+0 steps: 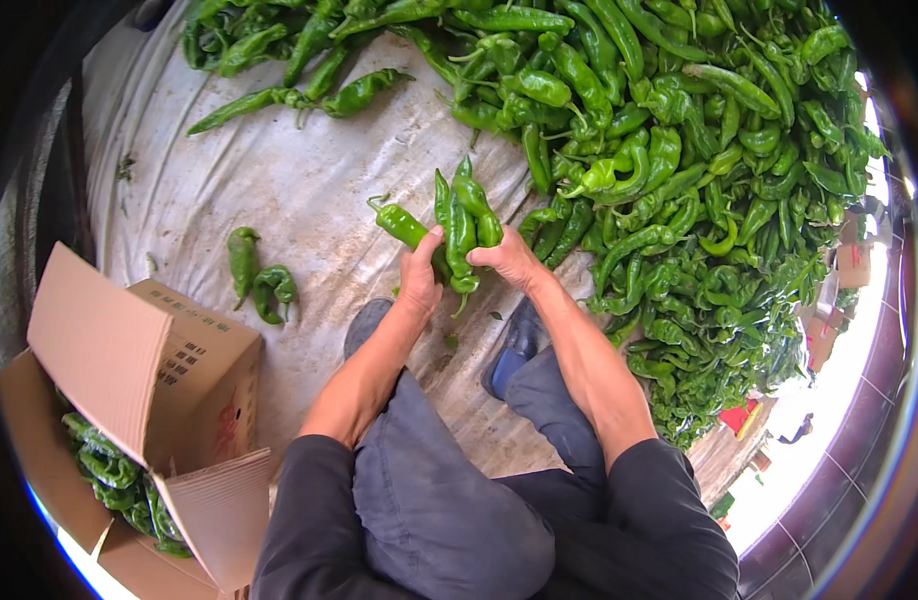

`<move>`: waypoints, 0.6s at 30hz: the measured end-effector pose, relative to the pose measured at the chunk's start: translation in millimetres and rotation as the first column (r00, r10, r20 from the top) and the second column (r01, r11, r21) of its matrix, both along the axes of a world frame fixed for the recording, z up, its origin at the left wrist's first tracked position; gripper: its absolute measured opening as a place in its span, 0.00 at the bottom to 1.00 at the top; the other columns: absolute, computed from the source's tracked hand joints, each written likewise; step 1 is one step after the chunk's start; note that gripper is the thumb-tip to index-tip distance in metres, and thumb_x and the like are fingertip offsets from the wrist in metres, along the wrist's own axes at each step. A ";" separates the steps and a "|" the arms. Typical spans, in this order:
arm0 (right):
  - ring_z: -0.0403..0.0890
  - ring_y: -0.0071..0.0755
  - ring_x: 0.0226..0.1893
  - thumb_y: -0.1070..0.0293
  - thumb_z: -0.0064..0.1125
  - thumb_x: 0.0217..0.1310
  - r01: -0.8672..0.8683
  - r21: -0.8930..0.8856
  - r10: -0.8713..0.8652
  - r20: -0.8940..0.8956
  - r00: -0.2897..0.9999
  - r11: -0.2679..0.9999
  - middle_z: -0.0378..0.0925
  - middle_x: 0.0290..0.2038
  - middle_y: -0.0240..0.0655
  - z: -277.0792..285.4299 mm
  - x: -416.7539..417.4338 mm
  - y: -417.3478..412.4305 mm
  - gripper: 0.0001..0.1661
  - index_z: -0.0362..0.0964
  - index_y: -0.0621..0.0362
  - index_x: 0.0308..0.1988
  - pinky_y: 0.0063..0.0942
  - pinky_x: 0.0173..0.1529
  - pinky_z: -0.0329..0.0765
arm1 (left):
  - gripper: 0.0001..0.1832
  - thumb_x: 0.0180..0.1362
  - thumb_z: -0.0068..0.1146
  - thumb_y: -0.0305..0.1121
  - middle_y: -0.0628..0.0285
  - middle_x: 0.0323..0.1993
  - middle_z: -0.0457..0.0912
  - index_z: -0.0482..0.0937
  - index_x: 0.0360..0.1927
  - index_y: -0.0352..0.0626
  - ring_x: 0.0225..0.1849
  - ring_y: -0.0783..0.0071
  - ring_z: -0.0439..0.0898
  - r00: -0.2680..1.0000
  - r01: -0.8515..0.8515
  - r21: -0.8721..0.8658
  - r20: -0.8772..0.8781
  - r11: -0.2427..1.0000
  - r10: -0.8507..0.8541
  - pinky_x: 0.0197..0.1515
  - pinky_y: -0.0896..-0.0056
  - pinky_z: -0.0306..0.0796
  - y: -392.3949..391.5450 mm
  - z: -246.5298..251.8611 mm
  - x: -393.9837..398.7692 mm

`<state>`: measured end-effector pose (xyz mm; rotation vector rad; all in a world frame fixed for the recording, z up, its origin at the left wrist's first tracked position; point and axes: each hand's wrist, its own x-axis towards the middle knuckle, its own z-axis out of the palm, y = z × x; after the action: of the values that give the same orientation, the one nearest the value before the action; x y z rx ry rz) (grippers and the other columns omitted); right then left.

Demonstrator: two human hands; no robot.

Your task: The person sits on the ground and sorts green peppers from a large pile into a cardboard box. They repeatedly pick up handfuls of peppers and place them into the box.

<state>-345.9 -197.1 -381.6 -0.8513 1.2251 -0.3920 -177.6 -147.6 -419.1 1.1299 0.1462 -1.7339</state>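
Between my knees, my left hand (pixel 419 274) and my right hand (pixel 510 260) come close together over a pale ground sheet (pixel 324 187). Under my left thumb is a green pepper (pixel 401 223) whose curled stem points left. My right thumb presses on a bundle of long green peppers (pixel 460 229), held upright between both hands. The fingers beneath the bundle are mostly hidden. Just beyond my hands begins a large heap of green peppers (pixel 654 165), which spreads along the far side and down the right.
At the lower left stands a cardboard box (pixel 204 360), flaps up, with green peppers (pixel 114 480) inside. Two curled peppers (pixel 258 276) lie on the sheet beside it. My shoes (pixel 513 349) rest on the sheet. Dark tiles (pixel 841 480) edge the right side.
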 end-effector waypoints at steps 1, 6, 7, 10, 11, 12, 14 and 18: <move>0.81 0.27 0.46 0.68 0.70 0.49 -0.028 -0.062 0.029 0.011 1.000 0.998 0.83 0.46 0.30 9.8 8.6 -4.1 0.31 0.77 0.63 0.55 0.29 0.56 0.77 | 0.15 0.65 0.64 0.34 0.60 0.43 0.85 0.80 0.49 0.34 0.43 0.71 0.84 1.000 -0.012 -0.028 -0.018 1.000 0.011 0.48 0.66 0.79 -3.9 11.3 12.2; 0.82 0.34 0.52 0.64 0.76 0.48 -0.185 -0.459 0.135 -0.140 0.981 0.869 0.82 0.54 0.39 94.4 42.5 -34.1 0.49 0.65 0.63 0.69 0.34 0.59 0.79 | 0.24 0.66 0.66 0.40 0.60 0.50 0.85 0.79 0.60 0.35 0.49 0.70 0.84 0.997 0.070 -0.300 0.057 0.951 -0.055 0.53 0.65 0.79 -13.5 96.8 46.2; 0.83 0.35 0.52 0.65 0.75 0.49 -0.059 -0.516 0.080 0.020 0.997 0.854 0.82 0.54 0.39 122.6 49.4 -40.7 0.46 0.68 0.63 0.67 0.34 0.61 0.78 | 0.23 0.65 0.68 0.40 0.64 0.48 0.84 0.80 0.58 0.37 0.47 0.73 0.82 0.992 0.070 -0.300 0.123 0.951 -0.034 0.53 0.66 0.76 -21.9 130.4 47.1; 0.84 0.30 0.51 0.67 0.76 0.52 -0.046 -0.554 0.140 0.128 0.982 0.832 0.83 0.53 0.37 234.6 102.5 -43.3 0.39 0.71 0.65 0.62 0.31 0.60 0.79 | 0.14 0.60 0.73 0.36 0.69 0.39 0.79 0.77 0.37 0.44 0.38 0.79 0.73 0.899 -0.106 -0.578 0.292 0.809 0.326 0.44 0.74 0.70 -17.8 206.5 60.5; 0.83 0.29 0.50 0.66 0.80 0.48 -0.153 -0.611 0.225 0.043 0.973 0.776 0.83 0.52 0.36 271.8 125.0 -39.1 0.42 0.72 0.65 0.61 0.29 0.58 0.79 | 0.12 0.63 0.69 0.34 0.68 0.42 0.78 0.76 0.42 0.42 0.42 0.78 0.74 0.860 -0.214 -0.643 0.233 0.735 0.453 0.46 0.73 0.70 -5.1 226.2 67.5; 0.84 0.29 0.50 0.66 0.82 0.45 -0.257 -0.649 0.367 0.037 0.929 0.716 0.84 0.51 0.37 308.4 150.8 -31.1 0.44 0.72 0.65 0.61 0.29 0.58 0.80 | 0.12 0.64 0.67 0.32 0.67 0.43 0.78 0.76 0.45 0.41 0.45 0.77 0.74 0.821 -0.282 -0.652 0.215 0.704 0.529 0.49 0.72 0.70 15.1 260.6 81.5; 0.85 0.34 0.50 0.64 0.83 0.42 -0.379 -0.832 0.602 -0.070 0.795 0.405 0.85 0.50 0.41 375.1 210.9 -10.0 0.46 0.74 0.65 0.61 0.32 0.56 0.81 | 0.17 0.67 0.62 0.30 0.64 0.51 0.76 0.73 0.56 0.39 0.52 0.74 0.74 0.752 -0.280 -0.712 0.255 0.644 0.608 0.56 0.69 0.71 72.6 297.4 123.4; 0.85 0.50 0.49 0.51 0.82 0.39 -0.415 -0.877 0.770 -0.434 0.468 -0.242 0.85 0.48 0.50 466.5 334.1 53.6 0.43 0.81 0.62 0.56 0.40 0.57 0.80 | 0.29 0.72 0.58 0.33 0.61 0.67 0.69 0.62 0.72 0.40 0.67 0.69 0.69 0.581 -0.415 -0.845 0.039 0.337 0.813 0.71 0.62 0.64 158.5 324.7 181.5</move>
<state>-11.8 -143.5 84.9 -2.3661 -0.1842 -0.3763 3.9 10.9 -94.4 0.6200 -0.3985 -0.5785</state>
